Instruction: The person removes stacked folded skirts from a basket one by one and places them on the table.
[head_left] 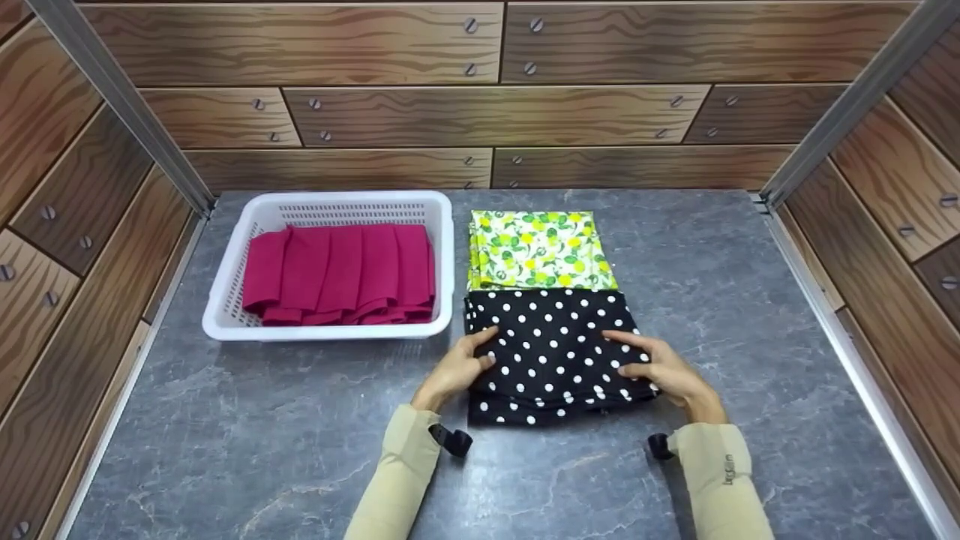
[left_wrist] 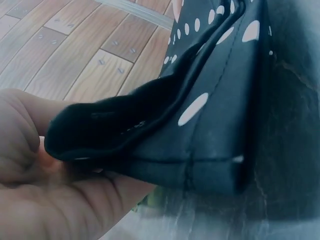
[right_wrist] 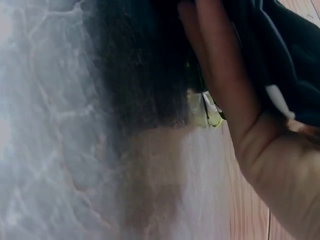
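Observation:
A folded black cloth with white polka dots lies in front of me, its near edge hanging loose in a soft fold. My left hand grips its left side, thumb and forefinger on top. In the left wrist view, stitched folded layers of the black cloth run out from between the fingers of the left hand. At the opposite side, my right hand holds the cloth, thumb and forefinger over it. Fingers of the right hand reach under the black cloth in the right wrist view.
Directly beyond the black cloth lies a folded white cloth with a yellow and green lemon print. A white plastic basket to the left holds several folded magenta cloths. Wood-patterned walls border the grey marbled table at the back and sides.

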